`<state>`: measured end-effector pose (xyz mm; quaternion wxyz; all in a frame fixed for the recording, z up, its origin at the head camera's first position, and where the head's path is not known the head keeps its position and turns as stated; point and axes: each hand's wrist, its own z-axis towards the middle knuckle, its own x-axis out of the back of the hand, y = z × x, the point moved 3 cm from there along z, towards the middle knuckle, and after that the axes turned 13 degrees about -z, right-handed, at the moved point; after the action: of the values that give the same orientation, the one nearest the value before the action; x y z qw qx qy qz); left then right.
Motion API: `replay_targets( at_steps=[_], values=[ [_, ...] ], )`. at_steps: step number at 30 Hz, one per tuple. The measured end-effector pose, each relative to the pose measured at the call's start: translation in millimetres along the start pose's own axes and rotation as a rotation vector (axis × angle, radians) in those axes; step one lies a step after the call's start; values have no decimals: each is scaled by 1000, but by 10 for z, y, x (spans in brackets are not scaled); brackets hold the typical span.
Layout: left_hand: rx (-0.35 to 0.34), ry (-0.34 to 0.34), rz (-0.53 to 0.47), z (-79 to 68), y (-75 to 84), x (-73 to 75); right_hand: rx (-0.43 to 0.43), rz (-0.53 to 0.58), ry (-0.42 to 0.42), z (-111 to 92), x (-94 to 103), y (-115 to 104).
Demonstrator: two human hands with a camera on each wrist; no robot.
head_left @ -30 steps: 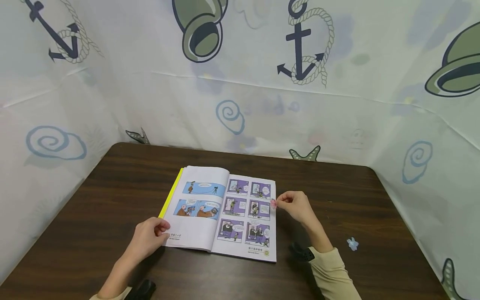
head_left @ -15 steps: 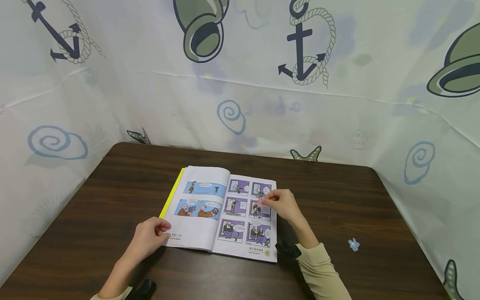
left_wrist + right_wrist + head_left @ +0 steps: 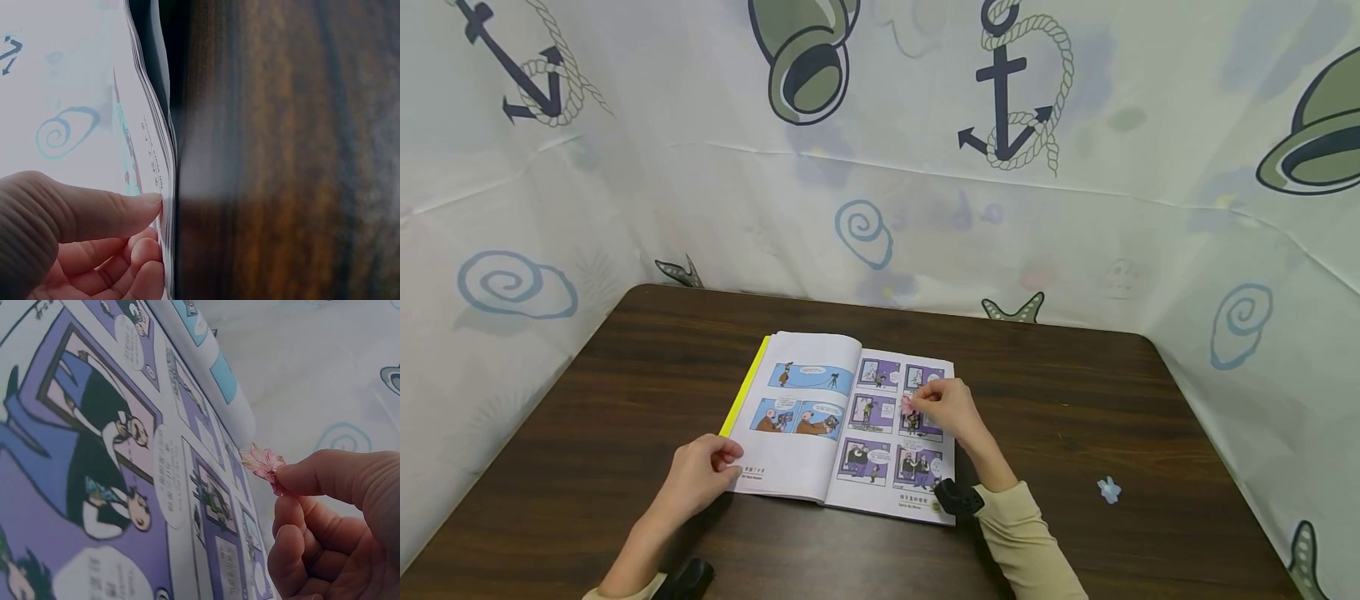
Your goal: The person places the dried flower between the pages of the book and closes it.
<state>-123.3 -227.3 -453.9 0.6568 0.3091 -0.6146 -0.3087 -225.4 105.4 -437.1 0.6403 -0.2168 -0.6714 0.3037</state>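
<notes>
An open comic book (image 3: 797, 462) lies on the dark wooden table, colored panels on both pages. My left hand (image 3: 696, 472) is at its lower left corner; in the left wrist view, the thumb and curled fingers (image 3: 147, 259) pinch the edges of several pages. Over the right page, my right hand (image 3: 953, 412) pinches a small pink dried flower (image 3: 262, 464) between thumb and index finger. The right wrist view has the petals pointing away from the fingertips, close to the page; whether they touch it, I cannot tell.
A small pale blue flower (image 3: 1108, 490) lies on the table (image 3: 1060, 550) to the right of my right forearm. A yellow cover edge (image 3: 743, 387) shows along the book's left side. White patterned cloth (image 3: 917, 233) hangs behind the table and at its sides.
My right hand has carried the pink flower leftward, from the book's right edge to above the right page's panels. My left hand has stayed at the lower left corner.
</notes>
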Motion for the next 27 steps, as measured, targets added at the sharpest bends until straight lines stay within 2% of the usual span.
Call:
replay_targets(
  at_steps=[10, 19, 27],
  values=[
    [6, -2, -3, 5, 1, -2, 12, -10, -14, 16, -95, -16],
    [12, -8, -2, 4, -6, -5, 47, -50, -9, 17, -141, -44],
    [-3, 4, 2, 3, -9, -11, 43, -99, -9, 25, -172, -55]
  ],
)
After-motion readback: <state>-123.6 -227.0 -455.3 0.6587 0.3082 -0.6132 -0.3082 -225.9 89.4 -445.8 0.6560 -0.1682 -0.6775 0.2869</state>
